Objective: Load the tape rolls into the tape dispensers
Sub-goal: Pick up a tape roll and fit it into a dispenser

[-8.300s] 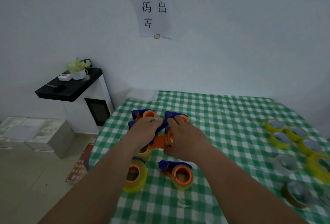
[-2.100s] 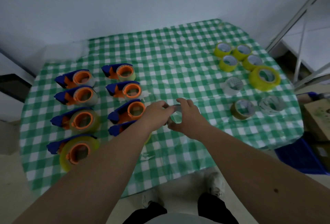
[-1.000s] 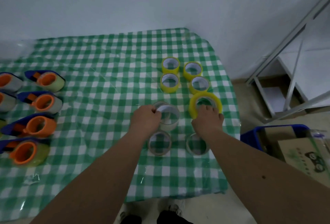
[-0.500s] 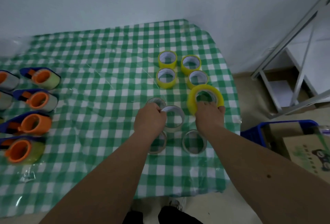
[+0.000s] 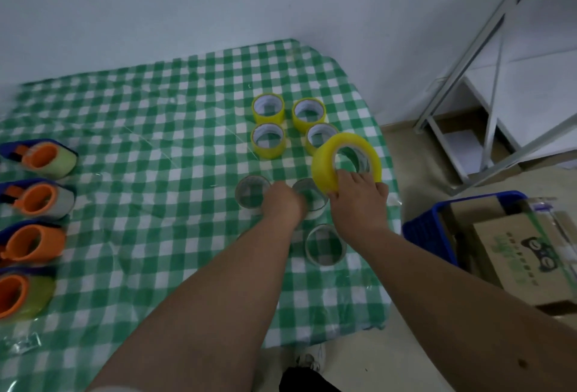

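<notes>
Since half a second ago, we have lifted the big yellow roll (image 5: 346, 160) off the checked cloth (image 5: 175, 129); our right hand (image 5: 359, 201) pinches its lower rim, thumb outside and fingers through the hole, and it tilts above the small yellow rolls (image 5: 268, 124). Our left hand (image 5: 282, 204) curls on the clear roll (image 5: 310, 199), but we cannot tell how tightly. We judge the big roll can slip, because the pinch is low, and knock those rolls. The dispensers (image 5: 37, 198) lie well apart, at the left.
</notes>
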